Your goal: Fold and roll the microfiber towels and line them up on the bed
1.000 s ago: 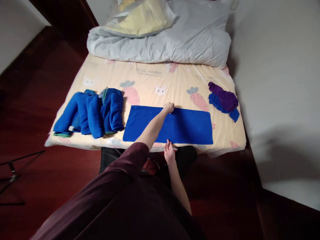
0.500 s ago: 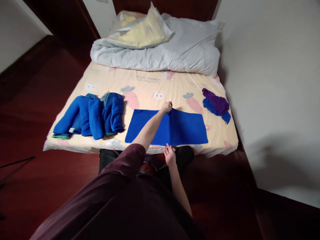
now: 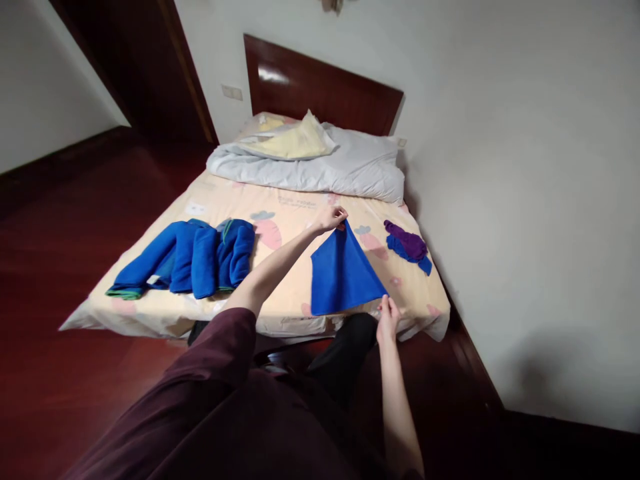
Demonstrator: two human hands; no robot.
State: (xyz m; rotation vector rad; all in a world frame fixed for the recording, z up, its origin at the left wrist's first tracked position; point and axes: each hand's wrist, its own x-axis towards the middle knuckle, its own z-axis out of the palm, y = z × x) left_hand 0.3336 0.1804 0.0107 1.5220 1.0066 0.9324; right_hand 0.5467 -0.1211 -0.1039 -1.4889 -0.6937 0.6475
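Note:
A plain blue cloth (image 3: 340, 277) hangs between my two hands, its top corner raised off the bed and its lower edge near the bed's front edge. Pinching that top corner is my left hand (image 3: 334, 217), fingers closed. Lower and to the right, my right hand (image 3: 387, 316) is closed on the cloth's right corner. The cloth is partly folded over, with a dark crease running down its middle.
Blue fleece clothing (image 3: 193, 260) with green trim lies at the bed's left. Crumpled purple and blue cloths (image 3: 407, 243) rest on the right side. A rolled white quilt (image 3: 300, 177) and a yellow pillow (image 3: 295, 140) lie toward the headboard (image 3: 325, 80).
The blue cloth lay flat and wide; now its left part is drawn in and one corner lifted. My right hand has moved right and closed on a corner. The view has tilted up.

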